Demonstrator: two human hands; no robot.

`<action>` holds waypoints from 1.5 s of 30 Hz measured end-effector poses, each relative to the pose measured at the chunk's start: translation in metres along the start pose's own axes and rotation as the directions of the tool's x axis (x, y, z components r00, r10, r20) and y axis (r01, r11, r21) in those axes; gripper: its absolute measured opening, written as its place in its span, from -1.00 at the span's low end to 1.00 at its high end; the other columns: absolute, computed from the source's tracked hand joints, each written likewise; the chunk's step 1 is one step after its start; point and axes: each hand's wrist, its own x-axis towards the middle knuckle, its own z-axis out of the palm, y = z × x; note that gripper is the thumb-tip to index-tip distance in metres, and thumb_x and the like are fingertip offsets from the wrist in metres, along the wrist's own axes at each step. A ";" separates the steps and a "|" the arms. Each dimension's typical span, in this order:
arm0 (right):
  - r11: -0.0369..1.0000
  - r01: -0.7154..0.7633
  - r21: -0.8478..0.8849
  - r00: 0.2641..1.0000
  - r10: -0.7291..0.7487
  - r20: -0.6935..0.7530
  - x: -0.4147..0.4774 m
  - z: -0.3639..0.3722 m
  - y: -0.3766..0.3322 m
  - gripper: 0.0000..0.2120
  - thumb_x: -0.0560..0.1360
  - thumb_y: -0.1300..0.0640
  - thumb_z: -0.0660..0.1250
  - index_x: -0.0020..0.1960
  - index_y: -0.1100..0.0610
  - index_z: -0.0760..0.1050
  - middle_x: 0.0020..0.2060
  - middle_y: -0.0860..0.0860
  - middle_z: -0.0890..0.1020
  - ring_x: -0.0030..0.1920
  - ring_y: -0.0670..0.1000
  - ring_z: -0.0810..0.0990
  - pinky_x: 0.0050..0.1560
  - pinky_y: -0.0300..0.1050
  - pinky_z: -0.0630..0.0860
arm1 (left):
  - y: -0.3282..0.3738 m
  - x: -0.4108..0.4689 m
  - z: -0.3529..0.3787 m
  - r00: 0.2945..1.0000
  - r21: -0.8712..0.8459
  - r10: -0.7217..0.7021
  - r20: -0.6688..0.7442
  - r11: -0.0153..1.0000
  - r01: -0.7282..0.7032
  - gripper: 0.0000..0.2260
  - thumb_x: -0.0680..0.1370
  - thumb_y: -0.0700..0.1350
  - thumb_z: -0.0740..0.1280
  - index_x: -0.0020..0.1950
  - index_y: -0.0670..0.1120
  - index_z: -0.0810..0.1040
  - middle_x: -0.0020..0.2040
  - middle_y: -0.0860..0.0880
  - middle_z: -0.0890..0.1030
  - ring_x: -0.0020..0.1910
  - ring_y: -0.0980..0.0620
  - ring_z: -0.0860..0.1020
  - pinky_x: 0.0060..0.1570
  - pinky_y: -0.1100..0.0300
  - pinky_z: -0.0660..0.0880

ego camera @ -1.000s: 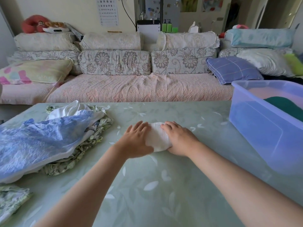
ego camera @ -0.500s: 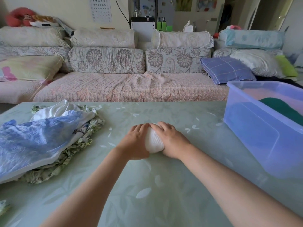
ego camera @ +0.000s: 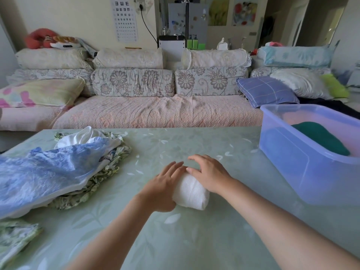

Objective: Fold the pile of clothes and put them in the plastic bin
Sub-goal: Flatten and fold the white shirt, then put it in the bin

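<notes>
Green table, plastic bin holding dark green cloth

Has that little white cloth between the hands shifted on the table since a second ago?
Yes. The white cloth has come toward the person: its near end now lies close to the white leaf print, which it was well short of earlier.

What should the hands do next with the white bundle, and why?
Probably lift the white bundle toward the plastic bin: it already looks folded small, the left hand and right hand rest on it, and the bin stands open to the right.
</notes>
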 end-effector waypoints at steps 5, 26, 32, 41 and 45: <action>0.990 -0.096 0.099 0.979 0.075 0.191 -0.010 0.011 -0.006 -0.52 0.64 -0.18 0.11 0.55 -0.15 0.23 0.55 0.00 0.24 0.53 0.09 0.20 0.52 -0.04 0.14 | 0.029 -0.022 -0.025 0.939 -0.385 -0.315 0.140 0.856 0.344 -0.35 0.47 0.09 0.16 0.57 0.23 0.08 0.61 0.06 -0.10 0.56 0.07 -0.17 0.51 0.03 -0.08; 0.921 -0.173 0.350 0.979 0.122 0.162 -0.077 0.006 -0.018 -0.18 0.53 -0.25 0.32 0.61 -0.11 -0.05 0.49 -0.09 0.34 0.43 0.04 0.38 0.31 -0.09 0.33 | 0.051 -0.030 -0.039 0.687 -0.885 -0.614 0.389 -0.042 0.463 -0.22 0.11 0.12 0.67 0.23 -0.17 0.54 0.07 -0.14 0.68 0.03 -0.12 0.66 0.12 -0.07 0.59; 0.863 -0.093 0.496 0.994 0.050 0.100 -0.085 -0.002 -0.009 -0.12 0.32 -0.10 0.60 0.47 -0.16 0.15 0.38 -0.14 0.41 0.25 -0.07 0.51 0.27 -0.05 0.48 | 0.044 -0.033 -0.065 0.871 -0.852 -0.430 0.237 0.339 0.399 -0.46 0.19 -0.01 0.64 0.14 -0.02 0.66 -0.01 -0.05 0.71 0.03 -0.05 0.67 0.13 -0.01 0.59; 0.867 -0.030 0.498 0.975 -0.084 0.205 -0.080 -0.025 -0.004 0.11 0.26 0.17 0.64 0.55 -0.26 0.03 0.25 -0.27 0.46 0.24 -0.19 0.51 0.33 -0.23 0.43 | 0.058 -0.044 -0.080 0.984 -0.519 -0.141 -0.106 0.852 0.066 -0.38 0.24 -0.19 0.59 0.24 0.16 0.55 0.11 0.22 0.56 0.08 0.26 0.52 0.10 0.32 0.46; 0.884 0.040 0.465 0.968 -0.150 0.202 -0.081 -0.021 -0.017 0.01 0.13 0.01 0.63 0.46 -0.18 0.20 0.21 -0.23 0.54 0.20 -0.24 0.54 0.18 -0.34 0.47 | 0.052 -0.052 -0.081 0.989 -0.553 -0.133 -0.070 0.830 0.073 -0.38 0.20 -0.21 0.57 0.13 0.30 0.52 0.06 0.24 0.59 0.06 0.24 0.55 0.03 0.31 0.50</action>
